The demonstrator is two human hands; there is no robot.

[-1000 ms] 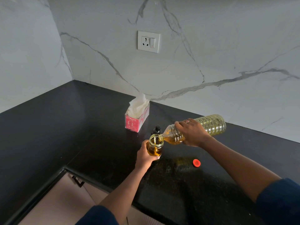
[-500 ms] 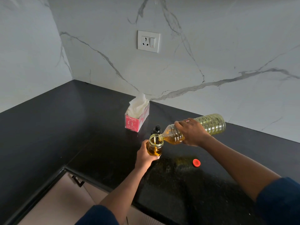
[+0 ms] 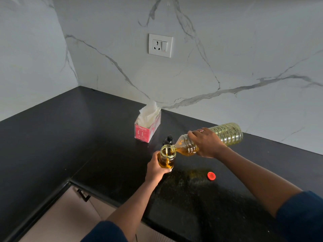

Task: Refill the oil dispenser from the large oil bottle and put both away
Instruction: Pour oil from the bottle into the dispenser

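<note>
Oil dispenser (image 3: 166, 156), standing open on the black bench (image 3: 70, 137), is being gripped by the left hand (image 3: 156, 169) while the right hand (image 3: 208, 143) is holding the large oil bottle (image 3: 225, 133) tilted, mouth at its rim.

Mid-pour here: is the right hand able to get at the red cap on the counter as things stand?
Probably not yet: the right hand grips the tilted oil bottle. Nothing covers the red cap on the counter.
</note>
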